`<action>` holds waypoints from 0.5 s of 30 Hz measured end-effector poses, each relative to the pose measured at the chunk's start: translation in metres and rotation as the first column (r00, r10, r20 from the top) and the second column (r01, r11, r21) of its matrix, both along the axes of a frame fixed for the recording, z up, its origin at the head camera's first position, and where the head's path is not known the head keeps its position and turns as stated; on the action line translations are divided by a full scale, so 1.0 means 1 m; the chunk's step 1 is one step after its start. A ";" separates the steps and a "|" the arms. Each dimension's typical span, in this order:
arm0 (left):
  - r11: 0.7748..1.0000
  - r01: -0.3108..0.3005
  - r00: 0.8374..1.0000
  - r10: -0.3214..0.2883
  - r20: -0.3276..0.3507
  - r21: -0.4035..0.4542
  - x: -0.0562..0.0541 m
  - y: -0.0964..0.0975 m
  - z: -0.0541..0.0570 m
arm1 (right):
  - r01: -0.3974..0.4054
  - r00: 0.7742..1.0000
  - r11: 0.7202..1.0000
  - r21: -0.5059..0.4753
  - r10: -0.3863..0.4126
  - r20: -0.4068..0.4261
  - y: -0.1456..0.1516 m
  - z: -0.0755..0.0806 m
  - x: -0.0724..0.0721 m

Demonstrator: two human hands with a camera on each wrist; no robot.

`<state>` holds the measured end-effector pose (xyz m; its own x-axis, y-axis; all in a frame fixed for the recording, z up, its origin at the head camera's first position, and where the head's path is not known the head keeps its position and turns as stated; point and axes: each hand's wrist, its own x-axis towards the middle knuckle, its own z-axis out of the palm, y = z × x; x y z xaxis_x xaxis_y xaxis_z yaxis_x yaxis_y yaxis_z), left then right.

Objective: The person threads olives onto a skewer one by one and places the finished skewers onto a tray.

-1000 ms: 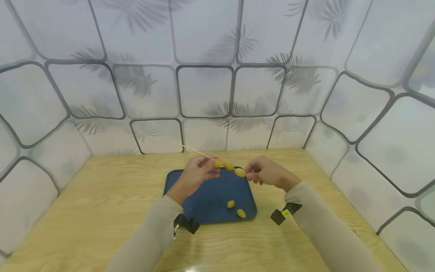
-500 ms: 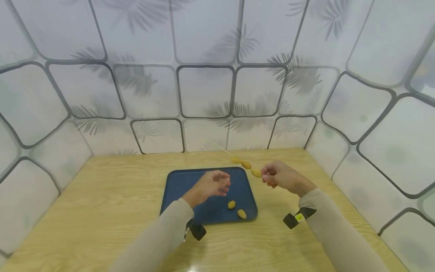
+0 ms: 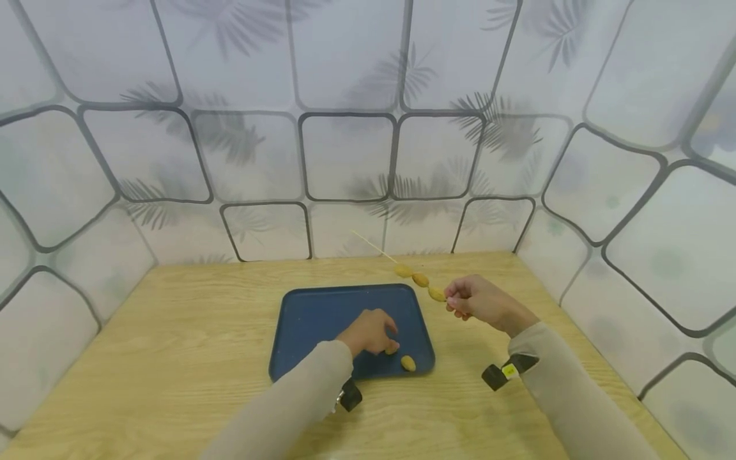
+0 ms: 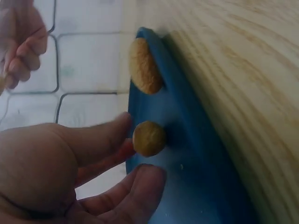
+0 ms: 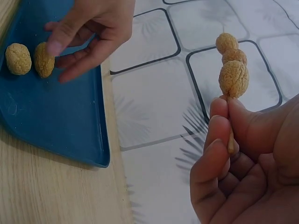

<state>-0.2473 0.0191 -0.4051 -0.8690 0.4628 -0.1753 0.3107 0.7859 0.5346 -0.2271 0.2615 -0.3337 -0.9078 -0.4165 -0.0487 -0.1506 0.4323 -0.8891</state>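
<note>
My right hand (image 3: pixel 474 300) pinches the bare end of a thin wooden skewer (image 5: pixel 231 140) between thumb and fingers. Three wrinkled yellow-brown dried fruits (image 5: pixel 234 78), date-like in shape, are threaded on it near that hand, and its long bare part points up and away to the left. Low over the blue tray (image 3: pixel 322 300), my left hand (image 3: pixel 370 333) spreads thumb and fingers around a loose dried fruit (image 4: pixel 149 138), with a gap still showing on the finger side. A second loose dried fruit (image 3: pixel 408 363) lies beside it, close to the tray's near right corner.
The tray lies on a light wood-grain table (image 3: pixel 190 319). Patterned white panels (image 3: pixel 345 160) stand behind the table and along both sides. Each forearm wears a small black wrist camera (image 3: pixel 496 377).
My left hand has let go of the skewer and come down to the loose fruit in the tray. My right hand has carried the skewer a little to the right.
</note>
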 end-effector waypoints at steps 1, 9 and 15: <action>0.999 0.018 0.999 -0.020 -0.035 -0.046 0.001 0.001 0.000 | 0.001 1.000 1.000 0.000 -0.001 0.000 0.000 0.000 0.000; 0.982 0.076 0.974 -0.109 -0.197 -0.170 0.002 0.001 0.001 | -0.002 1.000 1.000 -0.014 0.001 -0.024 -0.001 0.001 0.000; 0.994 0.044 0.993 -0.055 -0.105 -0.100 0.005 -0.009 0.002 | -0.016 1.000 1.000 -0.014 0.016 -0.019 -0.001 0.000 0.002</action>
<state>-0.2426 0.0096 -0.4028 -0.8616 0.4910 -0.1286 0.4018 0.8146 0.4183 -0.2251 0.2603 -0.3342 -0.9018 -0.4313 -0.0250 -0.1745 0.4167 -0.8922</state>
